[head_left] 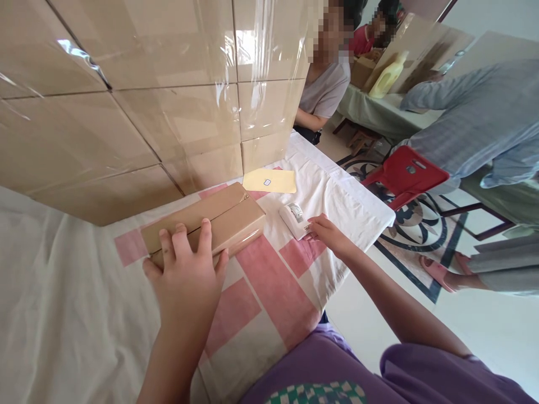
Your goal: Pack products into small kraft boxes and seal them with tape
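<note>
The left hand [187,255] lies spread on a small brown box [238,216], fingers apart over its top, not squeezed shut. The box sits back from the near edge of the tabletop [356,205], in front of a wall of big taped boxes [177,101]. The right hand [322,231] holds one end of a white tape dispenser [290,220], between the box and the tabletop's right corner. A yellow paper [282,182] lies just past the box, by the big boxes' foot.
</note>
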Action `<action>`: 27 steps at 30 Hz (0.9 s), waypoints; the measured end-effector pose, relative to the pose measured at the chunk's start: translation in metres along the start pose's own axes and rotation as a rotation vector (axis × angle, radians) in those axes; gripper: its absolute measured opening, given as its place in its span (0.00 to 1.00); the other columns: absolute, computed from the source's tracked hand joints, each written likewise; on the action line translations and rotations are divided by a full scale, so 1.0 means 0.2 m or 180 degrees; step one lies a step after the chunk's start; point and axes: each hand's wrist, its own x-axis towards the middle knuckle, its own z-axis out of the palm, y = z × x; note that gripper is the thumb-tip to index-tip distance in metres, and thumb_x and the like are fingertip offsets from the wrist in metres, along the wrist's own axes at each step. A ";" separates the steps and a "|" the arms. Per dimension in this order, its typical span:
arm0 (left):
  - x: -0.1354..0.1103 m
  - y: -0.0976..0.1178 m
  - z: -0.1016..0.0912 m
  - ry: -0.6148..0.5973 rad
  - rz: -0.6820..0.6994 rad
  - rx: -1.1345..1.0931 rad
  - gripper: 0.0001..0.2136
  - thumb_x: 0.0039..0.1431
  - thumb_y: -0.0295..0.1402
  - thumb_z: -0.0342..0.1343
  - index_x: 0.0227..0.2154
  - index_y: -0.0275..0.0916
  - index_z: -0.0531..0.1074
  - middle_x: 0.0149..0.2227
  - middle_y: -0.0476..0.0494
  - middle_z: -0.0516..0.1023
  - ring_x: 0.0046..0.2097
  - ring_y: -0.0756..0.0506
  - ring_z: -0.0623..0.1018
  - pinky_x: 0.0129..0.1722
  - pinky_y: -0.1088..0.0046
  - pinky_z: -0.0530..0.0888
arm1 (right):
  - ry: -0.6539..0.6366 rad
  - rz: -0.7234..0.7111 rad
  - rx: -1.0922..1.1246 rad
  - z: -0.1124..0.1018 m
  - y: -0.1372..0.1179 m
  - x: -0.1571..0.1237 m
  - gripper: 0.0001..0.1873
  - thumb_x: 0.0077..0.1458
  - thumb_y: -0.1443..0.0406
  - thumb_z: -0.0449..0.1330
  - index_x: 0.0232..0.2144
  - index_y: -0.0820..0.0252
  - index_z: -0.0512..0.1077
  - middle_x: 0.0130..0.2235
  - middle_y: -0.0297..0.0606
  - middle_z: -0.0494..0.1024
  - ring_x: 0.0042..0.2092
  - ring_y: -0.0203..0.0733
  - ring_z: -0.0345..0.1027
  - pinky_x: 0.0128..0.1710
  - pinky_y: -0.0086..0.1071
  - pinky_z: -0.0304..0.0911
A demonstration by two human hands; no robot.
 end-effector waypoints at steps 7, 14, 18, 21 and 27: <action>0.00 -0.01 0.01 0.0047 0.0006 0.0005 0.26 0.72 0.43 0.45 0.67 0.35 0.65 0.65 0.18 0.64 0.70 0.20 0.61 0.61 0.33 0.61 | -0.0146 -0.0328 0.0327 -0.04 0.11 0.02 0.10 0.50 0.58 0.65 0.28 0.58 0.74 0.41 0.39 0.77 0.39 0.42 0.74 0.46 0.39 0.71; -0.01 -0.01 0.02 0.0136 -0.0009 -0.0084 0.26 0.71 0.42 0.47 0.67 0.37 0.65 0.66 0.21 0.63 0.71 0.23 0.61 0.65 0.35 0.58 | 0.0024 -0.0579 0.0095 -0.04 0.16 0.02 0.12 0.51 0.56 0.65 0.24 0.58 0.75 0.48 0.40 0.71 0.53 0.48 0.68 0.55 0.41 0.66; -0.01 -0.01 0.02 0.0078 -0.0004 -0.0065 0.26 0.71 0.42 0.48 0.68 0.37 0.64 0.67 0.20 0.63 0.71 0.22 0.61 0.63 0.34 0.60 | -0.0170 -0.0524 0.0286 -0.05 0.14 0.02 0.12 0.51 0.56 0.65 0.24 0.58 0.73 0.51 0.38 0.70 0.51 0.45 0.69 0.54 0.38 0.67; -0.01 -0.01 0.02 0.0039 -0.0023 -0.0094 0.27 0.71 0.42 0.48 0.68 0.36 0.64 0.67 0.19 0.62 0.71 0.21 0.60 0.62 0.33 0.60 | -0.0275 -0.0425 0.0411 -0.06 0.13 0.02 0.13 0.49 0.55 0.67 0.26 0.58 0.75 0.51 0.38 0.71 0.47 0.42 0.71 0.52 0.37 0.69; 0.00 0.00 0.01 0.0022 -0.0047 -0.0060 0.26 0.72 0.43 0.47 0.67 0.36 0.65 0.66 0.20 0.63 0.71 0.22 0.61 0.65 0.35 0.58 | -0.0728 -0.0274 0.0318 -0.11 0.11 0.04 0.16 0.49 0.53 0.70 0.29 0.59 0.77 0.37 0.39 0.78 0.42 0.44 0.73 0.47 0.38 0.69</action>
